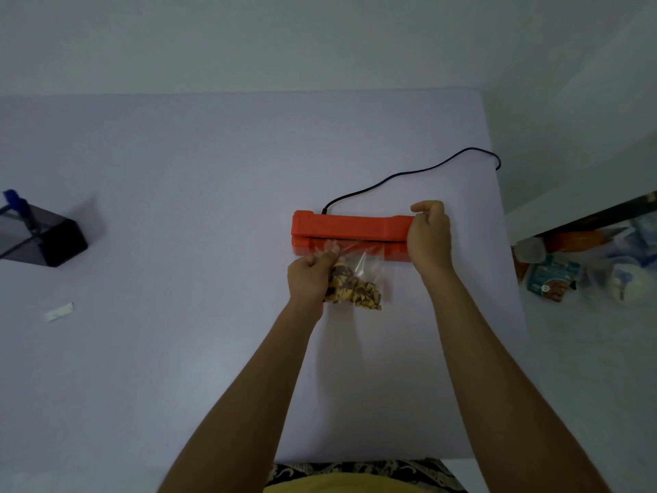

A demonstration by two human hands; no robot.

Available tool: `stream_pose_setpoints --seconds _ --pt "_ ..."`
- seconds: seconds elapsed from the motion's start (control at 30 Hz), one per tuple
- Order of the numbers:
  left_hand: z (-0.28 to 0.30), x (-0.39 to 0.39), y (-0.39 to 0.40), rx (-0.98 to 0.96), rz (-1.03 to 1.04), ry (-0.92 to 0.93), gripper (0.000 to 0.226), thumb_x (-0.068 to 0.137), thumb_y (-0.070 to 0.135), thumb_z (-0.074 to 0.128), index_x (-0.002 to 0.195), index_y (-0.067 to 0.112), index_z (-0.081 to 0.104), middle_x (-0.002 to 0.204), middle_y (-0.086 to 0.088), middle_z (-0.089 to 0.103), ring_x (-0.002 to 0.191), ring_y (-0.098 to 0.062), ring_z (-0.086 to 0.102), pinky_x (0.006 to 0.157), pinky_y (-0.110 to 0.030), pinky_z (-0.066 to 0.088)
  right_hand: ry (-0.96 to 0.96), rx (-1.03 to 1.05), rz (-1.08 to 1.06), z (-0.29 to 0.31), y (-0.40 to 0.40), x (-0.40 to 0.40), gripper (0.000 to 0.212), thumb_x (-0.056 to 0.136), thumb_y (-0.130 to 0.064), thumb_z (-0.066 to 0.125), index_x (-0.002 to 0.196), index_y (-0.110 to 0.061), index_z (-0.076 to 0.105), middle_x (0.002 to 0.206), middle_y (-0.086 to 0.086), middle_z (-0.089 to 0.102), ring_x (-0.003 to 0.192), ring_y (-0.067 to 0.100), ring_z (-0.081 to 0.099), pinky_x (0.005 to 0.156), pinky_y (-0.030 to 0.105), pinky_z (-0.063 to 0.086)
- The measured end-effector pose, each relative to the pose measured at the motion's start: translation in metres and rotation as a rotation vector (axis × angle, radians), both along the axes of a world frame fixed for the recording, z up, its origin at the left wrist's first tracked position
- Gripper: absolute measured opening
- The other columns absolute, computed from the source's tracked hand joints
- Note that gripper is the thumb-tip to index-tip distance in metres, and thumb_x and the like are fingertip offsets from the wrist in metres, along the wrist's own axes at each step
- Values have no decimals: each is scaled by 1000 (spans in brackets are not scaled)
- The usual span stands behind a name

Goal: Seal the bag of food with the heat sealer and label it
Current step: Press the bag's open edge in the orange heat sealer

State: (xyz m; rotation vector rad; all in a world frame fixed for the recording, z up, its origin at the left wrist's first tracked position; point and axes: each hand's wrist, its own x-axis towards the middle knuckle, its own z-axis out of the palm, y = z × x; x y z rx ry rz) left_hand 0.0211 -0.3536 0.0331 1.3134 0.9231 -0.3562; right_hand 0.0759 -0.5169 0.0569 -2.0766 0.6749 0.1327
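An orange heat sealer point(350, 227) lies across the middle of the white table point(199, 208). A clear plastic bag point(359, 279) of brown and yellow snacks lies just in front of it, its open top reaching into the sealer's slot. My left hand point(309, 279) pinches the bag's upper left edge near the slot. My right hand point(428, 240) grips the right end of the sealer, with curled fingers over its lid.
A black cord point(409, 172) runs from the sealer's back to the table's right edge. A dark pen holder point(46, 236) with a blue pen stands at far left. A small white label point(58, 311) lies at left. Packages and containers point(586, 272) clutter the floor at right.
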Motion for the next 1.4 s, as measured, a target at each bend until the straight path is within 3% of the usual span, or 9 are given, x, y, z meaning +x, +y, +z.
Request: stream_pose_setpoints --seconds 0.07,0.17,0.23,0.3,0.63,0.8,1.07,1.4 --pt "0 0 0 -3 4 -4 25 83 26 73 78 4 62 73 -9 68 61 -17 68 51 -24 57 38 -98 -13 -2 6 6 20 98 -17 32 106 -13 49 118 11 52 95 24 54 89 45 45" --pt "2 0 -1 -8 12 -4 24 83 25 73 72 7 62 70 -7 68 56 -14 67 49 -23 55 108 -304 26 -11 9 10 27 101 -28 31 112 -13 51 121 10 55 112 31 53 109 60 25" --pt "1 0 0 -13 8 -3 22 83 26 73 73 7 64 71 -6 69 59 -16 68 51 -24 56 111 -355 58 -18 7 10 34 103 -33 28 118 -14 52 123 10 57 118 31 51 112 65 12" --pt "1 -1 0 -23 0 -3 19 83 26 73 76 9 67 73 -7 70 63 -18 68 54 -27 59 111 -362 79 -21 5 10 38 104 -33 25 122 -14 52 123 10 59 119 31 52 113 65 8" --pt "-2 0 2 -54 -7 -9 13 83 24 72 81 11 71 74 -4 72 63 -15 69 55 -24 58 41 -390 96 -27 5 11 32 102 -20 27 118 -15 54 114 10 63 113 31 55 113 65 14" --pt "-6 0 2 -61 -11 -9 26 82 26 73 91 2 71 78 -9 72 66 -17 70 57 -27 59 41 -391 97 -26 6 11 30 102 -20 27 113 -15 54 110 11 63 110 31 56 112 64 17" --pt "-8 -2 4 -71 -8 -20 15 82 26 73 80 12 71 75 -6 73 66 -18 70 59 -28 59 30 -419 105 -30 6 12 32 103 -22 25 104 -9 53 101 12 63 99 33 59 103 61 35" --pt "-10 -2 6 -94 -38 -42 15 83 27 72 84 11 72 73 -3 73 64 -17 70 61 -31 60 10 -420 117 -31 5 12 31 103 -22 25 104 -8 53 101 13 63 98 34 59 100 59 39"
